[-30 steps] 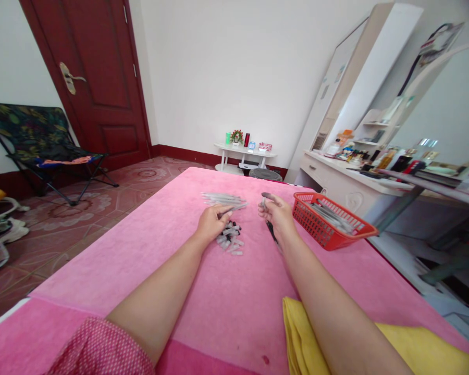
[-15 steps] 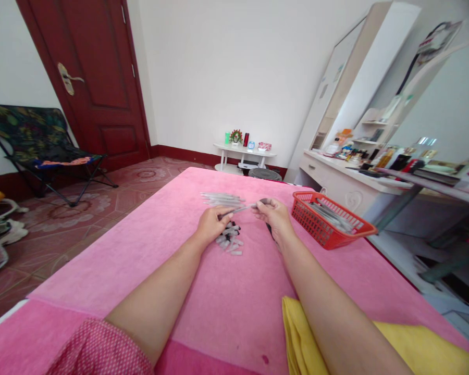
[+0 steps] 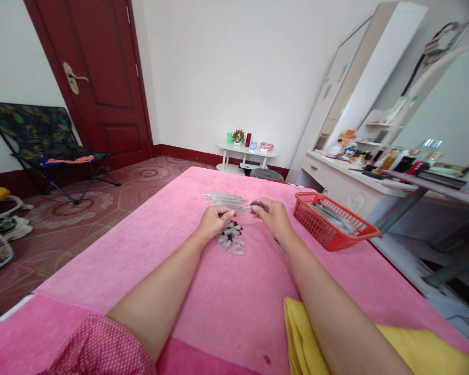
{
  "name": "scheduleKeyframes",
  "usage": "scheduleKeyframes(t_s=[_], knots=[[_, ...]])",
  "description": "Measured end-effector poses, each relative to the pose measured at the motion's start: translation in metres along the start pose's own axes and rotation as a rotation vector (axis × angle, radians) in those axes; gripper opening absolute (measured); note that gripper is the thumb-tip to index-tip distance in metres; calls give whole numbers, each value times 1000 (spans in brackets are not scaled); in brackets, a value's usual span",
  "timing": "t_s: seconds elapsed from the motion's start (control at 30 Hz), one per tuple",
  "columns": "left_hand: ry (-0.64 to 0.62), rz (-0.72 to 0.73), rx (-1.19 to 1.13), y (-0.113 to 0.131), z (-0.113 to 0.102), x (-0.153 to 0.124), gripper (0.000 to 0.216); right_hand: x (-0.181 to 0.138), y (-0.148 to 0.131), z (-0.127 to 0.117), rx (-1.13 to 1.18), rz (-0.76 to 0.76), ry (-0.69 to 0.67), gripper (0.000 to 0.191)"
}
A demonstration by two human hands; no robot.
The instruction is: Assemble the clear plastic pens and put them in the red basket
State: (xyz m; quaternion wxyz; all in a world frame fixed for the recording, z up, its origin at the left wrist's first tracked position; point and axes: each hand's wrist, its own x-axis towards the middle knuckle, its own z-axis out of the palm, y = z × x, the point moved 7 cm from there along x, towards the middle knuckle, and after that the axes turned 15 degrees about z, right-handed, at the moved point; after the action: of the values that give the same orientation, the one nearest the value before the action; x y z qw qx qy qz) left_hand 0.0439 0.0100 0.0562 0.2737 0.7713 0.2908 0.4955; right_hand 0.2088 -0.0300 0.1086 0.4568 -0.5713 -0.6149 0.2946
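Note:
A slim grey pen (image 3: pixel 243 209) is held level between my two hands, just above the pink cloth (image 3: pixel 226 291). My left hand (image 3: pixel 214 221) pinches its left end between thumb and fingers. On its right end are the closed fingertips of my right hand (image 3: pixel 272 214). Small pen caps (image 3: pixel 230 240), some pale and some black, lie in a loose heap just below the hands. Behind the hands, several pale pens (image 3: pixel 223 199) lie side by side on the cloth. Part of a dark object shows beneath my right wrist, too hidden to name.
To the right stands a red plastic basket (image 3: pixel 332 237) with several more grey pens in it. A folded yellow cloth (image 3: pixel 305 338) lies under my right forearm. A dressing table (image 3: pixel 336 179) with bottles stands beyond, and a folding chair (image 3: pixel 54 140) is at the left.
My right hand has turned a little, its fingers drawn in closer along the pen. Both hands still hold the pen in nearly the same place. The view has shifted slightly.

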Motion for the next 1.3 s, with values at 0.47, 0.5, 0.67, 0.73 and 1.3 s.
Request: scheduleKeyframes(t_s=[0.47, 0.5, 0.67, 0.73, 1.3], knots=[[141, 197, 389, 38, -9, -1, 18, -5, 0, -2, 99, 187, 142, 18], [136, 218, 451, 44, -10, -3, 18, -4, 5, -1, 106, 232, 130, 19], [31, 335, 669, 56, -7, -4, 17, 2, 31, 3, -66, 393, 39, 21], [-8, 367, 665, 55, -4, -4, 17, 5, 32, 6, -204, 327, -8, 21], [243, 99, 266, -12, -18, -2, 27, -30, 6, -179, -796, 507, 862, 35]])
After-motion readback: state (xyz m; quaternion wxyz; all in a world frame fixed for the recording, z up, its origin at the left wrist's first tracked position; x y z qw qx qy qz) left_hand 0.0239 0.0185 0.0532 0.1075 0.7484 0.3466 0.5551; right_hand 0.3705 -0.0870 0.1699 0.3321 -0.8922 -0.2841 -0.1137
